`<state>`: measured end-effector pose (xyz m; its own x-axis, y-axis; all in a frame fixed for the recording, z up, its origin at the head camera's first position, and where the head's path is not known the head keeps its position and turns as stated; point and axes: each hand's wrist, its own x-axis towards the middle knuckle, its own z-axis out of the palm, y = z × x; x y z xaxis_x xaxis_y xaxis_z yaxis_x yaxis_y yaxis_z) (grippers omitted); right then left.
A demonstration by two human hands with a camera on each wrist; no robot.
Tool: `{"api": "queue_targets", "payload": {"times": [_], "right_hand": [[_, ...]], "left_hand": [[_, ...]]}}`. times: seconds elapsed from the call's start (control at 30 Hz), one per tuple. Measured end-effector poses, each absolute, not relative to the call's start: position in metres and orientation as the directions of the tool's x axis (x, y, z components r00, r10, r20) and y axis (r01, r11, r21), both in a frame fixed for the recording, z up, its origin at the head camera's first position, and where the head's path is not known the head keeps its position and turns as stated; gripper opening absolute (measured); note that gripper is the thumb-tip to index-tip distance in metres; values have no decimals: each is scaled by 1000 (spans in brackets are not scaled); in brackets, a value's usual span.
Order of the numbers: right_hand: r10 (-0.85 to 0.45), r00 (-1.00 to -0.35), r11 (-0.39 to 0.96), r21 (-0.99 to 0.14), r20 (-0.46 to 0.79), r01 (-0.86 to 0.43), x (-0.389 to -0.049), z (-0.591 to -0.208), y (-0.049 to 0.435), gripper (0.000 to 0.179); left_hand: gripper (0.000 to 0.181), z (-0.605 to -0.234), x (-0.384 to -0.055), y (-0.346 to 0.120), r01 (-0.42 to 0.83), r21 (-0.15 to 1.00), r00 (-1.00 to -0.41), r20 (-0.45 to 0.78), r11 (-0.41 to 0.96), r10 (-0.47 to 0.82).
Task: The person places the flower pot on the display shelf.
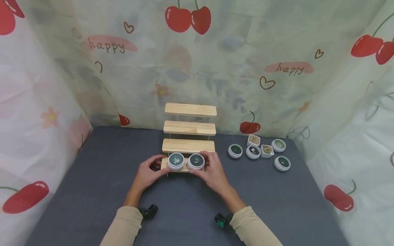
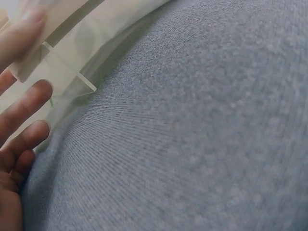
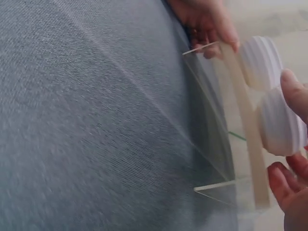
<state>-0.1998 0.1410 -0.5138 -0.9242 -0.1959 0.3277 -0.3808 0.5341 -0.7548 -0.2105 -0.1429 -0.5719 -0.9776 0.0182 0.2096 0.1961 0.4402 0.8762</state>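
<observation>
Two round white dark-green-topped jars [image 1: 176,160] on stepped pale-wood rack [image 1: 188,145] — left fingers [image 1: 155,158] grip lowest tier's [image 1: 164,163] end; right fingers [image 1: 212,156] hold right jar | dark-grey cloth surface [image 1: 184,212] | cherry-print curtains [image 1: 215,51]

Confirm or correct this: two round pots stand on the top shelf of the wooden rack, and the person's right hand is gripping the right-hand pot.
The level is wrong: the two round pots stand on the lowest shelf of the wooden rack, as the head view shows. The right hand is indeed gripping the right-hand pot.
</observation>
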Motion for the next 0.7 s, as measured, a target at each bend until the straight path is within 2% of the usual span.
{"api": "queue_targets", "payload": {"times": [0.17, 0.33, 0.47, 0.7], "right_hand": [[-211, -944, 504, -799, 255, -328, -200, -498, 153, 71], [-175, -940, 510, -790, 292, -340, -203, -482, 174, 62], [-101, -945, 552, -773, 311, -313, -214, -480, 196, 60], [42, -941, 571, -781, 335, -253, -239, -501, 232, 60]], "left_hand": [[58, -572, -209, -143, 176, 884, -982, 189, 433, 11], [58, -572, -209, -143, 168, 890, -983, 182, 424, 8], [59, -571, -209, -143, 162, 892, -985, 174, 423, 10], [60, -569, -209, -143, 158, 892, -986, 163, 424, 27]]}}
